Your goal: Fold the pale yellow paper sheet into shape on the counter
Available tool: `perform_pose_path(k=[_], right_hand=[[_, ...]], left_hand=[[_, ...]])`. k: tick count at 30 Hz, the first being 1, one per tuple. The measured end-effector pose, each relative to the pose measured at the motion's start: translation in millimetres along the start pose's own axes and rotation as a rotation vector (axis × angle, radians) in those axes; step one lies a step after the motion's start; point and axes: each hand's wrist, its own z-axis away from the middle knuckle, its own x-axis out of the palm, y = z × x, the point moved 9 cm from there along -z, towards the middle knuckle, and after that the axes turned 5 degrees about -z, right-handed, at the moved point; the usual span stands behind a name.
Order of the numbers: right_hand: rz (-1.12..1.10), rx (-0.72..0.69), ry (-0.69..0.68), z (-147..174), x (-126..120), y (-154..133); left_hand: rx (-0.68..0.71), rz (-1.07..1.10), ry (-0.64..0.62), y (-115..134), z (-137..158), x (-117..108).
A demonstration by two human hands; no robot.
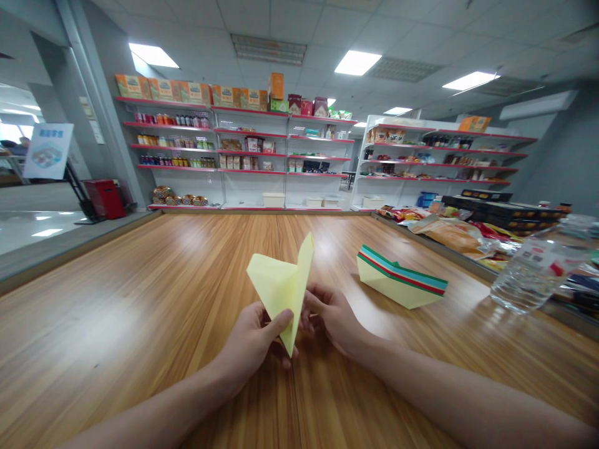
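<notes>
A piece of pale yellow paper [277, 284], folded into pointed flaps, is held above the table in front of me. My left hand [256, 337] grips its lower part, the thumb flat on the near face and the other fingers partly hidden behind. Bent fingers of my right hand [330, 315] meet the paper's right edge; their tips are partly hidden behind it. To the right, a folded paper boat [397, 284] stands on the table, pale yellow below with green, blue, white and red stripes along its top.
The wood-grain table [187, 274] has a raised edge. A clear plastic bottle [528, 274] stands at right, beside packaged snacks [449, 234] and dark boxes [505, 212]. Stocked shelves [248, 153] line the back. A red bin [103, 198] and a sign [48, 151] stand at left.
</notes>
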Motion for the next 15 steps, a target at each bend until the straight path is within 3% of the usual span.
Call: perform_pose_path(k=[8,13,15], right_hand=[[0.108,-0.002,-0.206,9.4,21.9,-3.0],[0.157,0.023,0.018,7.5,3.6,0.8],[0.129,0.036,0.036,6.8,1.4,2.6]], left_hand=[[0.048,-0.159,0.351,7.3,1.5,-40.2],[0.043,-0.165,0.29,9.1,3.6,-29.2],[0.034,-0.117,0.254,7.0,3.2,-25.4]])
